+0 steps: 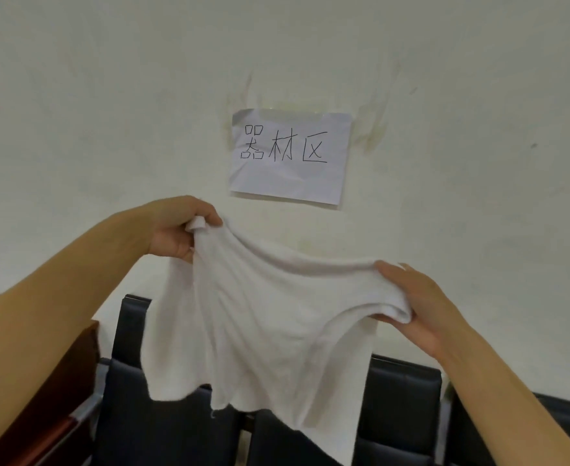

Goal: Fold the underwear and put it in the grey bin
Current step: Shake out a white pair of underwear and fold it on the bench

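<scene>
Both hands are clamped on the white underwear (260,331), holding it up in the air in front of the wall. Over on the left, a reddish-brown wooden edge (41,381) pokes in at the lower corner, furniture of some kind, too cut off to name. The left hand (179,230) sits higher, fingers curled right over a bunched corner of the fabric, thumb tucked beneath it. From there the top edge sags across in a shallow curve, and the cloth hangs loose below, its ragged lower hem dangling in front of the black chairs (401,398) lined against the wall. Above it all, a sheet of white paper (290,156) is stuck to the cream wall (109,95), handwritten characters across it, with faint stains on the paint around it. Now to the right: the right hand (414,307) is lower, thumb on top, fingers wrapped under the other corner, fabric rolled up in the pinch. No grey bin in shot.
</scene>
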`<action>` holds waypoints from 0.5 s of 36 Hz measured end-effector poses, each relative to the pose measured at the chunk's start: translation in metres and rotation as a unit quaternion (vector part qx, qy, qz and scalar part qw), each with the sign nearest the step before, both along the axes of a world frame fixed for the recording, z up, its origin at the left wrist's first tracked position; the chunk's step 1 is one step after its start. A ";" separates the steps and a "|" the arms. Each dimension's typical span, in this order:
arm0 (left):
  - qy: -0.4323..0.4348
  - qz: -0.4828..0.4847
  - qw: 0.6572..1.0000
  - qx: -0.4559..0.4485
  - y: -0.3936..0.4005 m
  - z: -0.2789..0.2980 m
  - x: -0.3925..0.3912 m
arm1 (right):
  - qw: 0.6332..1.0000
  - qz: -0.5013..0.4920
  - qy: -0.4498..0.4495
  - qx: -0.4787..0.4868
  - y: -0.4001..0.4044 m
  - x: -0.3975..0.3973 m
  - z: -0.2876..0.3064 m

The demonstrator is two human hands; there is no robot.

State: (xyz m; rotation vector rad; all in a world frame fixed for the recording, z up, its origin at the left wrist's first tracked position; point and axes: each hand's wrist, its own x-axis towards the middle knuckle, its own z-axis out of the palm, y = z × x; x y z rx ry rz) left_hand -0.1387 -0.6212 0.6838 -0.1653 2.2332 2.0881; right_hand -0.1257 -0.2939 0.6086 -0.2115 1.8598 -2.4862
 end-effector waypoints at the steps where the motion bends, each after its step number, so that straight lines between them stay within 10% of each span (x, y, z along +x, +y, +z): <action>1: -0.006 0.005 1.000 -0.008 -0.004 -0.001 -0.003 | 1.000 -0.008 0.003 -0.006 0.004 -0.002 0.001; 18: -0.022 0.050 0.997 0.046 -0.035 -0.032 -0.029 | 0.979 -0.151 0.105 0.091 0.040 -0.027 0.013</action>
